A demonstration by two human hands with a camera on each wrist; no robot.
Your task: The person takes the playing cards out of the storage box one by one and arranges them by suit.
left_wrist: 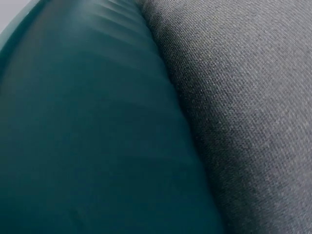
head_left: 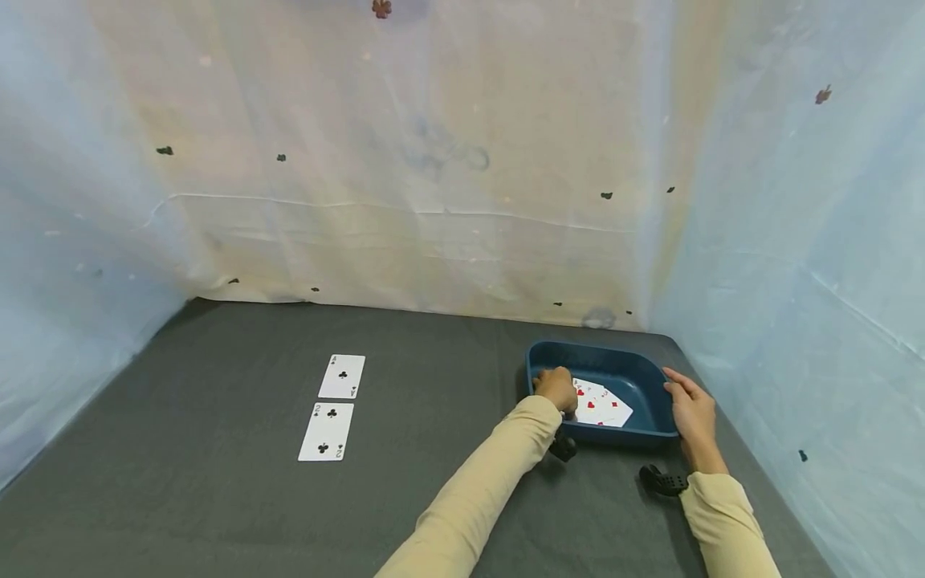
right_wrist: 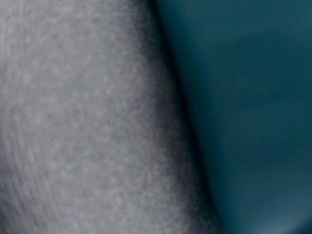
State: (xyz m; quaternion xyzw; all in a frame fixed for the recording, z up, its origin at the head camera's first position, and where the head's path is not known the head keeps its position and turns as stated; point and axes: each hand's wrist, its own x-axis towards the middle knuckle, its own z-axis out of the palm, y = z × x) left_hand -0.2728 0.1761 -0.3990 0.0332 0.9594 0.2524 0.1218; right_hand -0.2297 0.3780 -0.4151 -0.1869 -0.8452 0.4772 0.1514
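A dark blue tray stands at the right of the table, with white playing cards showing red pips overlapping inside it. My left hand reaches over the tray's left end, fingers curled downward beside the cards. Its fingertips are hidden, so I cannot tell whether they pinch a card. At the right end, my right hand grips the tray's rim between thumb and fingers. Both wrist views show only the tray's outer wall and grey cloth. Further left lie an ace of clubs and a two of clubs, both face up.
Dark grey cloth covers the table. A pale sheet with small dark marks hangs behind, and bluish sheeting closes the right side near the tray. A black wrist strap sits at my right wrist.
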